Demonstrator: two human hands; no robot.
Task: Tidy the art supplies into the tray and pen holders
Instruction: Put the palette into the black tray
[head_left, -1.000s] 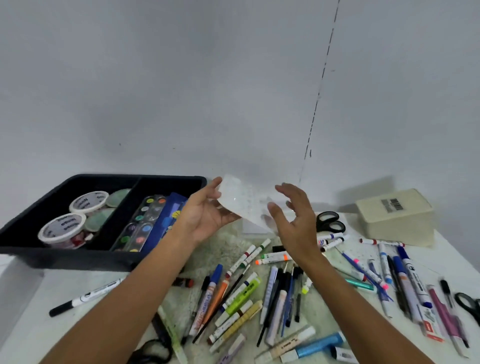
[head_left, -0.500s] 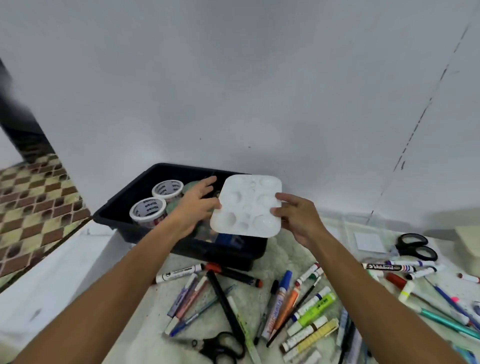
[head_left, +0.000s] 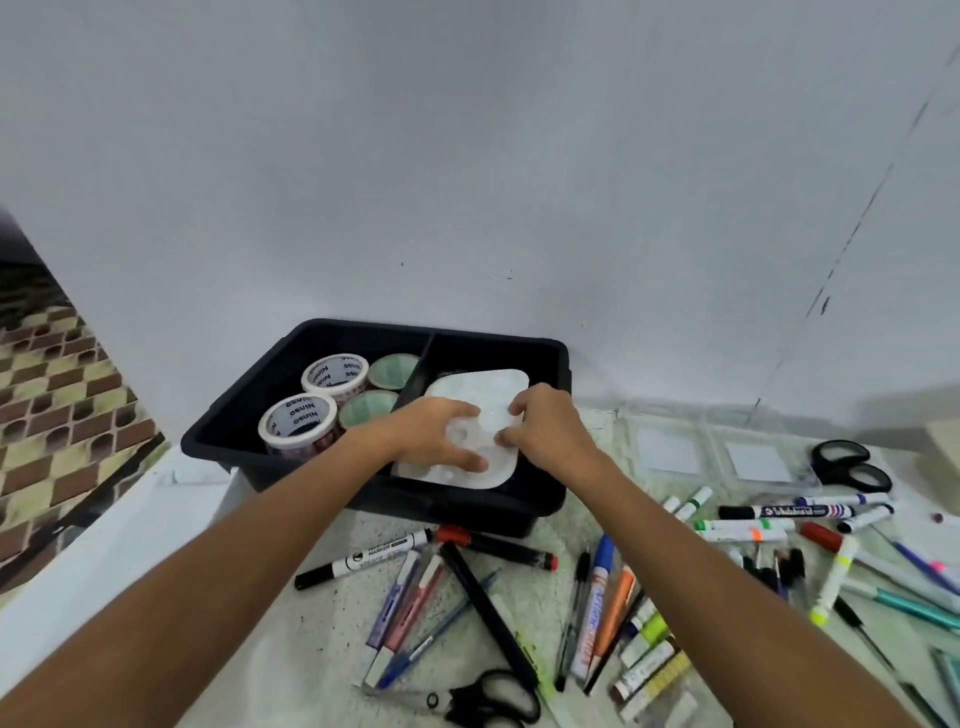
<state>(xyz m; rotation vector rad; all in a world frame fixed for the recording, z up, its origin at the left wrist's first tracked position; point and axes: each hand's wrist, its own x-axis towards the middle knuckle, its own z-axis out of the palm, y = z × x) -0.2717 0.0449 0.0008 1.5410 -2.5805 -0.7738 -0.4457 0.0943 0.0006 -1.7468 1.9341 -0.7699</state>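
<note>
1. Palette (head_left: 480, 395), white plastic with round wells, lies flat in the right compartment of the black tray (head_left: 249, 410), reaching from that compartment's near wall almost to its far wall.
2. Left hand (head_left: 436, 436) lies on the palette's near left part, fingers spread and bent over the wells, thumb reaching toward the near edge; it presses on the palette and does not pinch it.
3. Right hand (head_left: 545, 431) sits at the palette's right edge with fingers curled, fingertips on the top surface; whether the thumb wraps under the edge cannot be told.
4. Left compartment of the tray holds two white tape rolls (head_left: 300, 418) printed with dark lettering, and just beside them two pale green tape rolls (head_left: 394, 370).
5. Tray stands at the far left corner of the worktop (head_left: 322, 644), close to the wall.
6. Near the tray's front wall lie a black-and-white marker (head_left: 363, 558) and a dark pen with red ends (head_left: 496, 543); further toward the near edge, black scissors (head_left: 488, 701).
7. Loose markers and pens (head_left: 613, 613) in many colours spread across the middle and right of the worktop.
8. Second pair of black scissors (head_left: 847, 465) rests toward the far right, next to two clear flat boxes (head_left: 717, 452).
</note>
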